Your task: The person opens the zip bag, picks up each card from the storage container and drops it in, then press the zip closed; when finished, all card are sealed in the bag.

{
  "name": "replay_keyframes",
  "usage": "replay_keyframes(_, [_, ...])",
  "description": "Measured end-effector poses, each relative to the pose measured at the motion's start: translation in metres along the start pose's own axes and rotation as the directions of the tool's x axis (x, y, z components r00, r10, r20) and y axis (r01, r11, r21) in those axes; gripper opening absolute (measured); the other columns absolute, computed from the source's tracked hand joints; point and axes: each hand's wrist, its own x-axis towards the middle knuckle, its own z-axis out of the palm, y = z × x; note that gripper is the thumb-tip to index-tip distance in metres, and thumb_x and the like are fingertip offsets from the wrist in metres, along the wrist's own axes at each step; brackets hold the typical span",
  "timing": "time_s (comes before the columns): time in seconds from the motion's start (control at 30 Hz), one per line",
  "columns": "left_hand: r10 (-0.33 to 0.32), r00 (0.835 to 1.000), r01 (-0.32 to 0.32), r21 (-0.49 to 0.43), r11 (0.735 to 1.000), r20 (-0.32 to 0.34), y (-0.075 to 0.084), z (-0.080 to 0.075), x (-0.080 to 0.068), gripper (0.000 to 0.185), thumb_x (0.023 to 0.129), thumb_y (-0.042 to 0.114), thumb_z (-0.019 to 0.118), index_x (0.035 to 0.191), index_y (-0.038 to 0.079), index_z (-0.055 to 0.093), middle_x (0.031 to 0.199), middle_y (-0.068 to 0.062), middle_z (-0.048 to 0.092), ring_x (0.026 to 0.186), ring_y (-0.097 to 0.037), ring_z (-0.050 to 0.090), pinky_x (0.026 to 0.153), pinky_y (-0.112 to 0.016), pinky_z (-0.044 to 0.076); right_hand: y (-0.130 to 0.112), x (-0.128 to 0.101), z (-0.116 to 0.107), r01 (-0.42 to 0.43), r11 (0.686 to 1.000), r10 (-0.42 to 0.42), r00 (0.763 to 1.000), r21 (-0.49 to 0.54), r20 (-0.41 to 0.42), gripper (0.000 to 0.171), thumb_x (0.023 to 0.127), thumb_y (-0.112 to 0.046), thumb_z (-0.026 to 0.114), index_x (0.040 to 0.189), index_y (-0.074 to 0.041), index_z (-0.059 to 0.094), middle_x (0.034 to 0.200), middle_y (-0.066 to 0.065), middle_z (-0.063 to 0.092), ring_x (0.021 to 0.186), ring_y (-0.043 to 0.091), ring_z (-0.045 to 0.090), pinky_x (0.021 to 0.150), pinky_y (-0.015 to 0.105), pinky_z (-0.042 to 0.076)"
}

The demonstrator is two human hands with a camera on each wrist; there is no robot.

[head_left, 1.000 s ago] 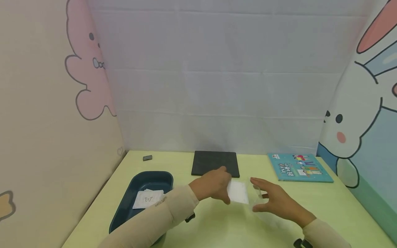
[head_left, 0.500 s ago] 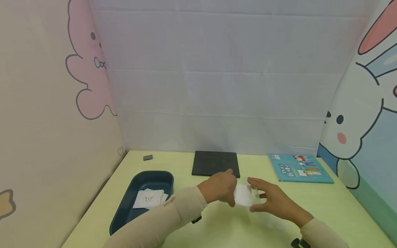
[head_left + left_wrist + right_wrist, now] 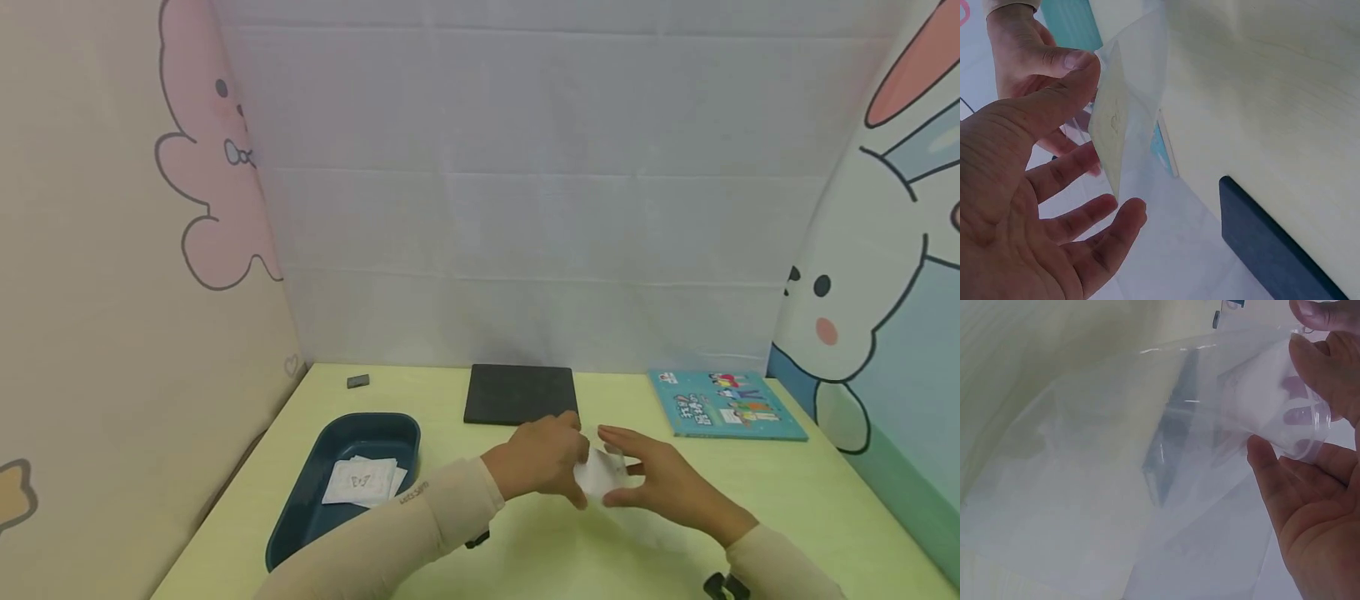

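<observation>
My left hand (image 3: 573, 471) pinches a small white card (image 3: 600, 473) between thumb and fingers. In the left wrist view the thumb (image 3: 1054, 106) presses the card (image 3: 1110, 131) edge-on, with the fingers spread below it. My right hand (image 3: 618, 477) holds the mouth of a clear plastic bag (image 3: 648, 527) that trails onto the pale green table (image 3: 750, 500). The card sits at the bag's mouth, partly inside the film (image 3: 1116, 487). Right thumb and fingers (image 3: 1310, 506) grip the bag's edge, and the left fingertips (image 3: 1329, 337) show just above them.
A dark blue tray (image 3: 296, 512) at the left holds white packets (image 3: 360, 481). Behind the hands lies a black slab (image 3: 520, 393), with a teal picture book (image 3: 723, 406) at the right and a small grey piece (image 3: 357, 381) at the back left. Padded walls close three sides.
My left hand has carried the white card to the right, up to the right hand. The hands have closed together and less of the card shows, as it slips into the bag's mouth.
</observation>
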Motion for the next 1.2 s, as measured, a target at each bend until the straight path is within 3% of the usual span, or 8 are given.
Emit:
replay_keyframes(0.2, [0.033,0.999,-0.032,-0.121,0.992,0.006,-0.014,0.006,-0.004,0.056,0.071,0.033,0.093,0.123,0.030,0.070,0.120,0.004,0.047,0.083,-0.006,0.055,0.066,-0.019,0.048,0.002,-0.003,-0.002,0.000,1.000,0.000,1.000,-0.009,-0.024,0.086,0.079,-0.030,0.085,0.148,0.003,0.044,0.150,0.025,0.042,0.127,0.042,0.051,0.085,0.029,0.055])
replay_keyframes(0.37, [0.081,0.997,-0.077,-0.180,0.981,0.012,-0.025,0.012,-0.008,0.057,0.077,0.027,0.089,0.128,0.028,0.064,0.114,0.006,0.051,0.074,-0.004,0.054,0.061,-0.020,0.046,0.001,-0.004,-0.002,0.012,1.000,-0.012,1.000,-0.015,-0.022,0.084,0.080,-0.031,0.085,0.147,0.004,0.046,0.151,0.025,0.042,0.127,0.042,0.050,0.085,0.031,0.055])
replay_keyframes(0.6, [0.173,0.982,-0.185,-0.189,0.964,-0.080,-0.030,0.013,-0.011,0.041,0.086,0.017,0.082,0.124,0.024,0.069,0.109,0.009,0.061,0.086,-0.002,0.059,0.065,-0.016,0.046,0.004,-0.004,0.000,0.042,0.998,-0.044,0.998,-0.037,-0.046,0.085,0.079,-0.032,0.085,0.146,0.003,0.047,0.150,0.023,0.044,0.124,0.040,0.053,0.085,0.032,0.055])
replay_keyframes(0.7, [0.212,0.974,-0.223,-0.159,0.962,-0.080,-0.027,0.013,-0.010,0.042,0.088,0.014,0.079,0.129,0.021,0.069,0.120,0.006,0.062,0.100,-0.005,0.059,0.071,-0.014,0.047,0.004,-0.004,0.001,0.041,0.999,-0.042,0.998,-0.026,-0.044,0.087,0.079,-0.034,0.085,0.148,0.000,0.046,0.150,0.021,0.045,0.125,0.039,0.053,0.086,0.031,0.055])
replay_keyframes(0.87, [0.257,0.966,-0.258,-0.059,0.964,-0.024,-0.021,0.017,-0.008,0.051,0.089,0.014,0.078,0.137,0.024,0.064,0.133,0.008,0.059,0.118,-0.009,0.055,0.079,-0.017,0.049,0.001,-0.003,0.003,0.053,0.999,-0.052,0.998,0.012,-0.025,0.087,0.080,-0.033,0.084,0.150,0.000,0.043,0.149,0.024,0.044,0.124,0.043,0.053,0.086,0.031,0.055])
replay_keyframes(1.07, [0.286,0.958,-0.286,0.015,0.958,0.019,-0.013,0.020,-0.005,0.054,0.086,0.013,0.080,0.136,0.028,0.064,0.133,0.016,0.060,0.110,-0.005,0.058,0.076,-0.019,0.050,-0.002,-0.003,0.005,0.100,0.995,-0.100,0.995,0.017,-0.018,0.080,0.081,-0.032,0.083,0.145,0.003,0.049,0.150,0.023,0.044,0.124,0.035,0.055,0.086,0.032,0.055])
replay_keyframes(1.2, [0.275,0.961,-0.276,0.033,0.961,0.027,-0.012,0.021,-0.004,0.051,0.086,0.010,0.080,0.133,0.026,0.067,0.129,0.013,0.063,0.110,-0.004,0.060,0.083,-0.020,0.049,-0.002,-0.003,0.005,0.115,0.993,-0.116,0.992,-0.018,-0.043,0.057,0.080,-0.033,0.084,0.123,-0.001,0.066,0.146,0.020,0.050,0.122,0.034,0.058,0.085,0.032,0.055])
